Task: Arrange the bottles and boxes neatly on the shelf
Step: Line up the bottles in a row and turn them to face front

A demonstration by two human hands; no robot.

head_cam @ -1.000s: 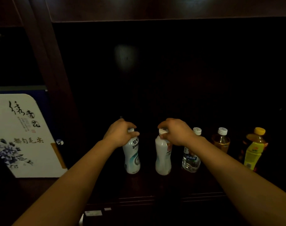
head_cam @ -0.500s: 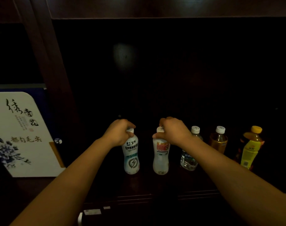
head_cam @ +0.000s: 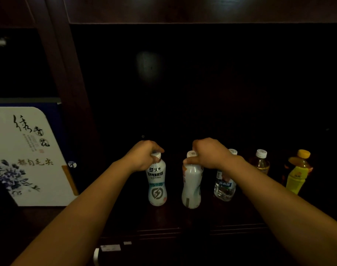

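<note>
Two white drink bottles stand upright side by side on the dark wooden shelf (head_cam: 183,219). My left hand (head_cam: 142,155) grips the neck of the left white bottle (head_cam: 157,186), whose label with a lightning mark faces me. My right hand (head_cam: 209,153) grips the neck of the right white bottle (head_cam: 191,186). To their right stand a clear water bottle (head_cam: 224,186), an amber bottle with a white cap (head_cam: 260,162) and a yellow-labelled bottle with a yellow cap (head_cam: 297,174).
A white box with black calligraphy and blue flowers (head_cam: 27,156) leans in the left compartment, behind a dark upright post (head_cam: 67,93). The shelf back is dark. Small white labels (head_cam: 110,247) sit on the front edge below.
The right white bottle has turned in my right hand, so its red label no longer faces me. The left bottle has turned slightly too. Both hands stay on the necks.
</note>
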